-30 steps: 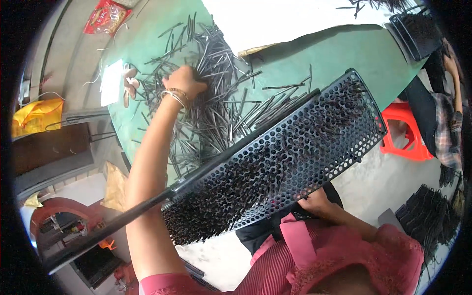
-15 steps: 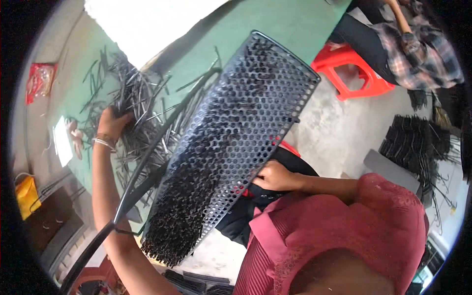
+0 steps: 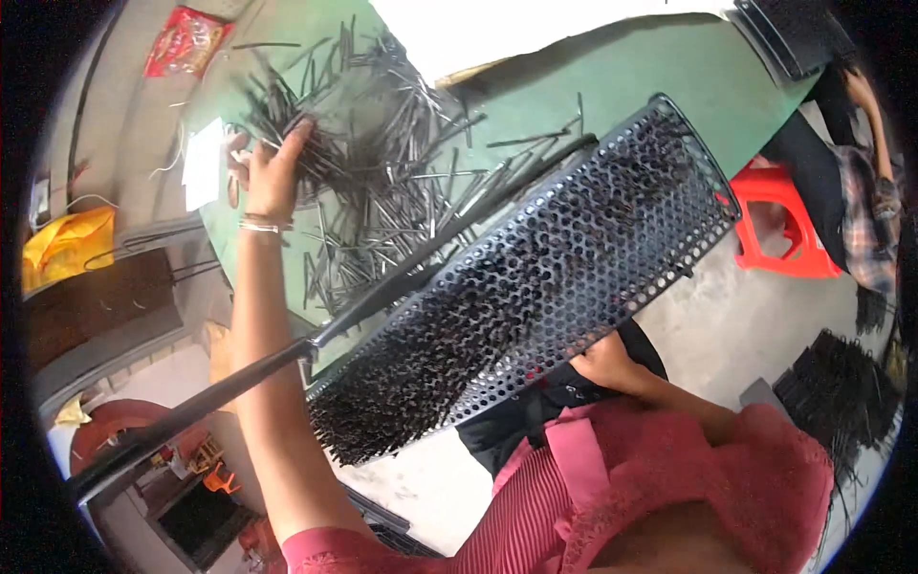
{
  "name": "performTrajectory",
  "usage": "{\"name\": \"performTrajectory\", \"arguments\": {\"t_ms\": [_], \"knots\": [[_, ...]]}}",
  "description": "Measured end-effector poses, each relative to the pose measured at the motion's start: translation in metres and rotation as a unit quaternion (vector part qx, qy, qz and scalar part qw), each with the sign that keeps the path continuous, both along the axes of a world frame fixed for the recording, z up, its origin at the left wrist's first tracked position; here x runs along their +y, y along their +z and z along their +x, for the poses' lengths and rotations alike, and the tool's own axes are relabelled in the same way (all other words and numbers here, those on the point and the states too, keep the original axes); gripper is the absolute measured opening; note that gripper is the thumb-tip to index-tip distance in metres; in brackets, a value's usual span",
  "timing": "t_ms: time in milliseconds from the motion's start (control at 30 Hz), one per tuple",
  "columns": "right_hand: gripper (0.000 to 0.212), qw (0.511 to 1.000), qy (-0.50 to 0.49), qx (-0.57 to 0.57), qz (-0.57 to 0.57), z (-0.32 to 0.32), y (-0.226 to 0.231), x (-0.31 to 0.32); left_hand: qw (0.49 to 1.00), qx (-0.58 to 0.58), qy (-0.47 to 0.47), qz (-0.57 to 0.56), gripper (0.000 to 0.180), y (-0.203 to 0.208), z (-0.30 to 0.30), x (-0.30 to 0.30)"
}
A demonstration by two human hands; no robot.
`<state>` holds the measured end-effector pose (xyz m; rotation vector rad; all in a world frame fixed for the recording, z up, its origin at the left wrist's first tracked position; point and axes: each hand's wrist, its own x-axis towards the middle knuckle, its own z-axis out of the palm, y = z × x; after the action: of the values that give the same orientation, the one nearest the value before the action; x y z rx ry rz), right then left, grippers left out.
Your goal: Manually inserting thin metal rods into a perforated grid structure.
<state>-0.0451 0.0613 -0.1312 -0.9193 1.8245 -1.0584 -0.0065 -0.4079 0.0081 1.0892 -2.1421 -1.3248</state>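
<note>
A long black perforated rack (image 3: 612, 277) slants across the view, its holes packed with thin black rods (image 3: 373, 407), most densely at the lower left end. Beyond it, a loose pile of similar black rods (image 3: 411, 196) covers part of the green table. My left hand (image 3: 274, 172) reaches over the pile's left side, its fingers closed around a bunch of the rods, which are slightly blurred. At the rack's near edge is my right hand (image 3: 607, 364), fingers curled against that edge and partly hidden by it.
A black bar (image 3: 201, 397) crosses my left forearm's line beside the rack. White sheeting (image 3: 535, 29) lies on the green table (image 3: 660, 72). Past the rack stand a red stool (image 3: 789, 220) and another person (image 3: 865, 201). Black bundled pieces (image 3: 837, 387) lie at far right.
The view has turned, so the rack lies flatter and further right. My left hand has come up out of the pile with rods in its fingers. My right hand stays at the rack's near edge.
</note>
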Motion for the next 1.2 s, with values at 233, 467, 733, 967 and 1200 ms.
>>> {"name": "performTrajectory", "arguments": {"t_ms": [233, 467, 733, 967, 1200], "knots": [[0.043, 0.990, 0.043, 0.123, -0.051, -0.003, 0.003, -0.007, 0.984, 0.114, 0.125, 0.057, 0.021, -0.055, 0.000, 0.018], [0.036, 0.969, 0.077, 0.228, -0.062, -0.002, -0.003, -0.006, 0.988, 0.137, 0.063, 0.017, 0.018, -0.036, -0.017, 0.015], [0.042, 0.987, 0.039, 0.152, -0.027, 0.001, -0.007, -0.003, 0.953, 0.092, 0.076, 0.280, 0.024, -0.014, -0.017, 0.002], [0.015, 0.994, -0.020, 0.090, -0.067, 0.000, 0.015, -0.015, 0.827, -0.524, -0.205, 0.008, 0.076, 0.057, -0.035, 0.016], [0.012, 0.989, -0.044, 0.059, -0.128, -0.001, 0.033, -0.013, 0.983, -0.186, 0.005, -0.011, 0.035, 0.062, 0.002, 0.000]]}}
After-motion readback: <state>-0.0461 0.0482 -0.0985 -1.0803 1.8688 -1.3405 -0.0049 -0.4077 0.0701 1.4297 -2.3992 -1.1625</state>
